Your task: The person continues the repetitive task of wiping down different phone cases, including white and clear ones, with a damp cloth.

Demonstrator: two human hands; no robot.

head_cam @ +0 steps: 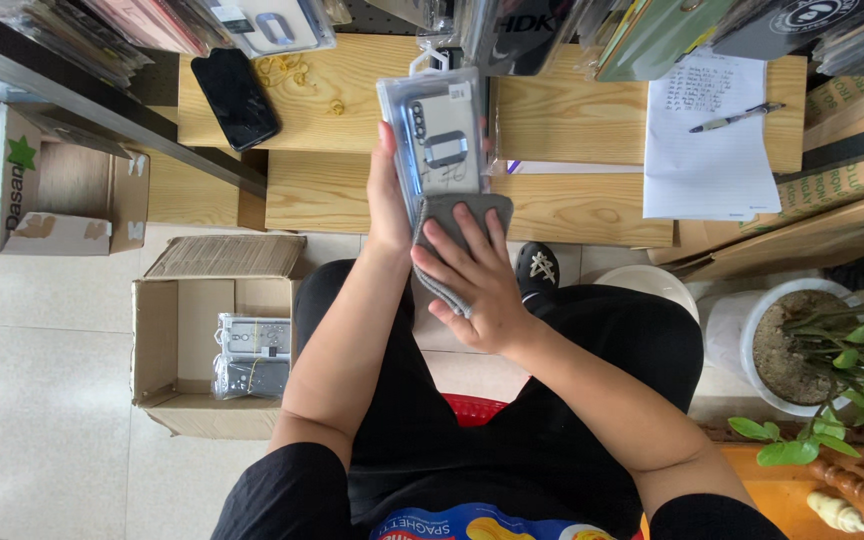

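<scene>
One packaged phone case (440, 135) and one grey cloth (452, 240) are in hand. One black phone (235, 97), one pen (737, 117) and one paper sheet (707, 150) lie on the desk. One cardboard box (214, 335) holds two packaged cases (252, 355).

Packaged phone case (439, 135): lower end hidden behind grey cloth (452, 240) (under right hand (477, 285)); hanging packages (652, 25) cut off at top edge.
</scene>
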